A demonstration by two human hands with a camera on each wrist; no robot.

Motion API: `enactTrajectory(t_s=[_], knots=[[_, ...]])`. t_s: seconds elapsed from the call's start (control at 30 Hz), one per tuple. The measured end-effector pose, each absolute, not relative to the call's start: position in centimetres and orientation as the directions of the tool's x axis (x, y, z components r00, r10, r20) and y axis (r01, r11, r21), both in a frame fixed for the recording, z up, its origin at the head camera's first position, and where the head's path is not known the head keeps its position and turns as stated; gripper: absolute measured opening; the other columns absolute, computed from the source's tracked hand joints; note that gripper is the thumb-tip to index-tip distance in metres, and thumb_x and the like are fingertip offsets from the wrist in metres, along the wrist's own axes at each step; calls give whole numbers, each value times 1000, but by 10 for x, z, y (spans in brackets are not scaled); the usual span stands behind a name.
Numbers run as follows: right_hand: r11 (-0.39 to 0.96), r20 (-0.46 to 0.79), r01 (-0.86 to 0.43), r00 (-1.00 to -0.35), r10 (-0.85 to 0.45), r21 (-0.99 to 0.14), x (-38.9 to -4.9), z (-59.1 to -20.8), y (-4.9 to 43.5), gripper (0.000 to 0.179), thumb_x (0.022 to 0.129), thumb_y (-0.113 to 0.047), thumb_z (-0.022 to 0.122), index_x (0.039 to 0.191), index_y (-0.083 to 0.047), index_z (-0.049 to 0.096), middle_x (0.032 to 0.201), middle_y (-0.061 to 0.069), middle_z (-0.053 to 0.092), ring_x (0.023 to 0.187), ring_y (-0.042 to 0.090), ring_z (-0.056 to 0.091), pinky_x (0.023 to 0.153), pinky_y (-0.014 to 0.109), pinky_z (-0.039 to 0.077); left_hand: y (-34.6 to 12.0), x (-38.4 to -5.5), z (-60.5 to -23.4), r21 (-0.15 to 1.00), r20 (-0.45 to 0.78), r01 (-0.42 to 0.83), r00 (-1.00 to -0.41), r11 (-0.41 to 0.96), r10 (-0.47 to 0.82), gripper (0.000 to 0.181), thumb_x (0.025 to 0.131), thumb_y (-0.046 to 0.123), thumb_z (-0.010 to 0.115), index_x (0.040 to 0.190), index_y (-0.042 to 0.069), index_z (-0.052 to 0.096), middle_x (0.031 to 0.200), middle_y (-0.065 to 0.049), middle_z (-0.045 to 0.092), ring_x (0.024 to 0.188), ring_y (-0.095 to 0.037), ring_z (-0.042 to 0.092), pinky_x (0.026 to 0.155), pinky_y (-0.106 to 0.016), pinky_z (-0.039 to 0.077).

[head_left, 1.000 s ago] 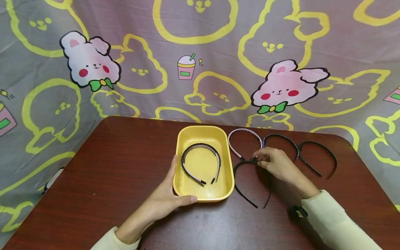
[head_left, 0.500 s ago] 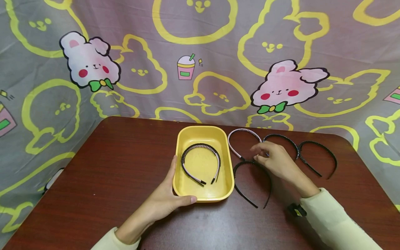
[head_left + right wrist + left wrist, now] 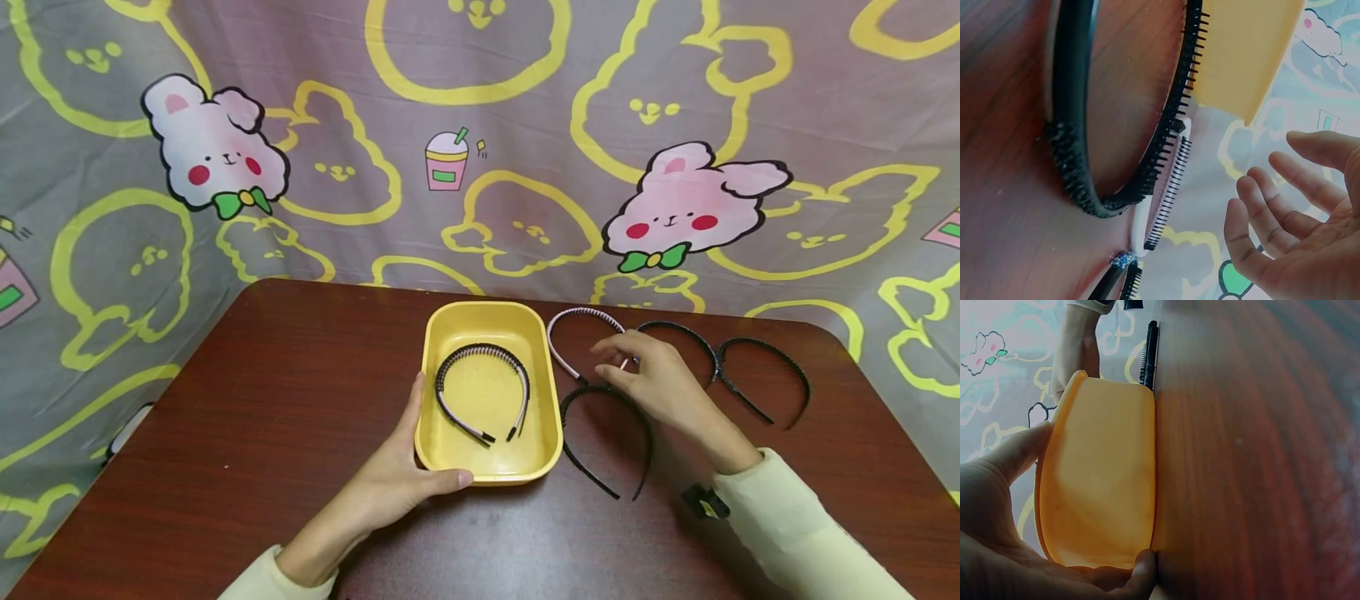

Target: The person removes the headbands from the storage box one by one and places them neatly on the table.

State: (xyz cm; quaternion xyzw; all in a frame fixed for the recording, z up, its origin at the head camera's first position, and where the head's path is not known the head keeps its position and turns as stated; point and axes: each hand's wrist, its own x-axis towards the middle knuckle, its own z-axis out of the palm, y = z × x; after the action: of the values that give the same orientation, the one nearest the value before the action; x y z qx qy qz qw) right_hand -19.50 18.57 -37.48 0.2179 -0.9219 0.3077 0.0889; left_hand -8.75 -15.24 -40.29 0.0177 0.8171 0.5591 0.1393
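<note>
My left hand [image 3: 401, 475] grips a yellow plastic tray [image 3: 423, 433] at its near left corner, thumb over the front rim and fingers along the side. Inside the tray lie overlapping headbands [image 3: 483, 350], black and pale lilac, with teeth. Above the table my right hand [image 3: 656, 379] hovers with relaxed, slightly bent fingers and holds nothing. Below it lies a black toothed headband [image 3: 567, 442]; a pale lilac one [image 3: 558, 358] is partly hidden behind the fingertips. The right wrist view shows the hand [image 3: 1310, 219] apart from the black headband [image 3: 1072, 125].
Two dark headbands lie further right, a middle one [image 3: 678, 325] and an outer one [image 3: 795, 371], touching side by side. The brown wooden table [image 3: 225, 433] ends at the back against a patterned curtain [image 3: 510, 125].
My right hand has drawn away from the black headband's top, its fingers loosening, and shifted slightly up and left. The left hand and the tray have not moved.
</note>
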Motion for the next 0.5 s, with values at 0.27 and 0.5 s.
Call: enactTrajectory(t_s=[0.27,0.5], knots=[[693,318,-468,-883,-346,-548,-195,-373,178,19,90,-7,79,109,-11,79,92,1,72,86,13,62,73,28,49,-153,-87,-402,920,-212,-131,-960,371,185,137,78,30,92,168,35,-11,178,0,0,162,-32,12,130,-60,10],[671,317,-479,-878,-359,-566,-196,-370,170,22,91,-9,80,113,-11,77,100,6,75,92,20,67,73,28,50,-153,-87,-402,917,-214,-130,-958,376,189,137,78,31,92,168,34,-11,178,-1,0,162,-32,12,130,-60,10]])
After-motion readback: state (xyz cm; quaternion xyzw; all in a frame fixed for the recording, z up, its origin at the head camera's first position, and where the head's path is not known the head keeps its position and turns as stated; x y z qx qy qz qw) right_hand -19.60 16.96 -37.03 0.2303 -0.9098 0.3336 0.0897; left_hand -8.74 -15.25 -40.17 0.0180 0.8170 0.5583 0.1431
